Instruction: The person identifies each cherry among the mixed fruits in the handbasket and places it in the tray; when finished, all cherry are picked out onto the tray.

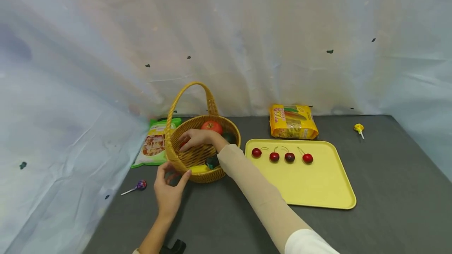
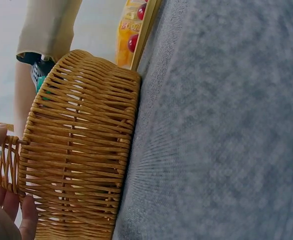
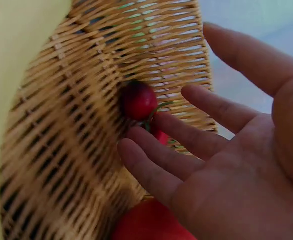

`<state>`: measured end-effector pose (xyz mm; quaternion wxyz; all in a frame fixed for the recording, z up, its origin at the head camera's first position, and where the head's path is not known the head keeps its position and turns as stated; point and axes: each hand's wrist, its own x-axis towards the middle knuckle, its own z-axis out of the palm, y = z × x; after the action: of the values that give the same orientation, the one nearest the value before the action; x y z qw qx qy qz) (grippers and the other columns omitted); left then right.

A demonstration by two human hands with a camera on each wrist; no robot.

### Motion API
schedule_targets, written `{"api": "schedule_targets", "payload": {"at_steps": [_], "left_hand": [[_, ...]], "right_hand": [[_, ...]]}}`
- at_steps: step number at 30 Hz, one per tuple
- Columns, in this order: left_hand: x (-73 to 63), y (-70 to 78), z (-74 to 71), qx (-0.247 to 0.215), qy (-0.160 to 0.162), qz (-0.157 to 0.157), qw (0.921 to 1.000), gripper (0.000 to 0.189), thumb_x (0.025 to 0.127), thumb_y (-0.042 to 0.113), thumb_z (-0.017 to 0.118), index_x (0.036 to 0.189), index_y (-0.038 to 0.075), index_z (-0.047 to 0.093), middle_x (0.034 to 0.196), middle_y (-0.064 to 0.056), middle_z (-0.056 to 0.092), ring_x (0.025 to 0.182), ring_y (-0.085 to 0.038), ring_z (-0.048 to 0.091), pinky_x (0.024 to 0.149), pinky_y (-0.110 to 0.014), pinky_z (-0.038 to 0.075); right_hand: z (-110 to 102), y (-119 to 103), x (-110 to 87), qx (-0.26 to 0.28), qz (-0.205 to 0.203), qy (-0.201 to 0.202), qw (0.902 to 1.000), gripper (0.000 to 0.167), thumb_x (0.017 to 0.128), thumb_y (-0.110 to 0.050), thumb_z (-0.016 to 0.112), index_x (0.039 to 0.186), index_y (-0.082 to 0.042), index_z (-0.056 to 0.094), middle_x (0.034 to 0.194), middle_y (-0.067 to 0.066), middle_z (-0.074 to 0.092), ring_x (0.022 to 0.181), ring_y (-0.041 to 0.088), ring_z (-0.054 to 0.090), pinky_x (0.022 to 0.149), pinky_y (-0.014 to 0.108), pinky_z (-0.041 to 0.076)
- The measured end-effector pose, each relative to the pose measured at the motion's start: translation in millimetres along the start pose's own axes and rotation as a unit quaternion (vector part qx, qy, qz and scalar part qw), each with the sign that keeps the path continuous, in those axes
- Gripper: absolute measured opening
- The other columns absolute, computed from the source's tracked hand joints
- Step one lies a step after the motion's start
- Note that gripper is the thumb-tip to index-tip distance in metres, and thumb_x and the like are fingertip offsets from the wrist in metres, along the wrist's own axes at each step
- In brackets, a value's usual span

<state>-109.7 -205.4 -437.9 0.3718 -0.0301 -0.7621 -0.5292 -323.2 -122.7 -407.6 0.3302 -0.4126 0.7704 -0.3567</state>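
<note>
A yellow wicker basket [image 1: 205, 177] with a tall handle stands on the dark table. My left hand [image 1: 169, 193] grips it where the handle meets the near-left rim, the thumb above and fingers below. Inside the basket is my right hand [image 1: 198, 138], fingers spread and apart. In the right wrist view its fingertips are right by a dark red cherry [image 3: 139, 101] with a green stem; another red thing behind is partly hidden by the fingers. A red tomato-like fruit [image 1: 212, 126], a yellow banana [image 1: 199, 169] and a dark green round thing [image 1: 229, 138] also lie in the basket.
Right of the basket, a yellow tray [image 1: 314, 183] carries a row of several cherries [image 1: 274, 156]. Behind it lies a yellow food packet [image 1: 293, 122]. A green-white bag [image 1: 152, 144] and a purple lollipop [image 1: 141, 185] are at left, a yellow lollipop [image 1: 358, 127] far right.
</note>
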Motion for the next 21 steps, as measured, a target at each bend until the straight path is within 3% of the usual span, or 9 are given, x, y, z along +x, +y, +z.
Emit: {"api": "schedule_targets", "payload": {"at_steps": [7,11,21], "left_hand": [[-0.3,-2.0,0.6,-0.003,-0.001,-0.001,1.0,0.043,0.08,-0.012,0.077,0.118,-0.012,0.056,0.107,-0.017,0.057,0.1,-0.012,0.056,0.081,-0.029,0.055],[0.2,-2.2,0.0,-0.007,-0.003,-0.003,1.0,0.043,0.08,-0.012,0.077,0.117,-0.012,0.056,0.107,-0.017,0.057,0.1,-0.011,0.056,0.082,-0.028,0.055],[0.2,-1.7,-0.2,-0.007,-0.001,-0.002,1.0,0.044,0.079,-0.012,0.078,0.118,-0.012,0.057,0.107,-0.017,0.058,0.1,-0.013,0.056,0.081,-0.028,0.055]], "right_hand": [[8.0,2.1,5.9,-0.019,-0.024,-0.069,0.9972,0.05,0.096,-0.015,0.069,0.14,-0.001,0.053,0.137,0.012,0.058,0.123,0.02,0.055,0.098,0.024,0.049],[10.3,-3.7,6.2,-0.029,-0.018,-0.097,0.9947,0.048,0.094,-0.013,0.071,0.139,-0.004,0.055,0.13,0.007,0.061,0.117,0.015,0.058,0.094,0.024,0.051],[13.9,-7.6,6.0,0.063,0.033,-0.166,0.9835,0.029,0.096,-0.001,0.064,0.126,-0.004,0.064,0.114,0.005,0.067,0.1,0.019,0.067,0.096,0.04,0.054]]}}
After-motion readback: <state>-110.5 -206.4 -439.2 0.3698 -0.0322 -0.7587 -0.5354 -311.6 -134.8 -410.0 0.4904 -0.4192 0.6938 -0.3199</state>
